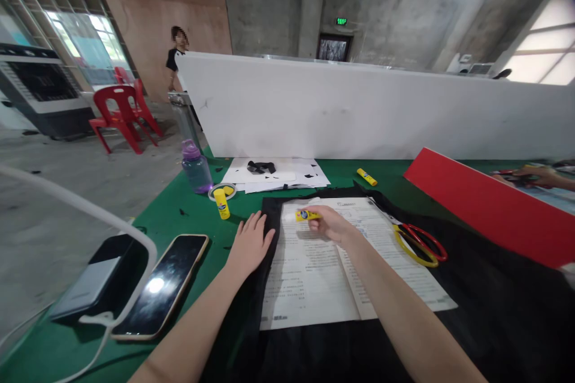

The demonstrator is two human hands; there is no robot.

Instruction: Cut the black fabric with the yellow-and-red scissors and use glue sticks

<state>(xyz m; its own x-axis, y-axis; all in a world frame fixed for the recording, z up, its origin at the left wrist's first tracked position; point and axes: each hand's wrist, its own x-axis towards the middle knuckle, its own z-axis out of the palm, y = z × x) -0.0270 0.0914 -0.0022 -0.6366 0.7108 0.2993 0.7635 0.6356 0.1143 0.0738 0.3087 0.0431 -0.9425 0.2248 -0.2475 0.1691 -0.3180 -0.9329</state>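
Note:
An open printed booklet [309, 287] lies on a black cloth [305, 353] spread over the green table. My right hand [330, 224] is closed around a yellow glue stick [306, 215], held sideways with its end at the upper left part of the left page. Flat beside the page's left edge rests my left hand [252, 240], fingers stretched out over the cloth's edge and the table, holding nothing. Scissors [417, 242] with red and yellow handles lie across the booklet's right side and the cloth.
Left of the booklet are an upright glue stick [221, 203], a purple bottle [196, 167], a phone [164, 284] and a power bank [92, 278]. White papers [296, 173] with black scraps and another glue stick [367, 177] lie behind. A red board [485, 209] separates off a co-worker's hand [536, 177].

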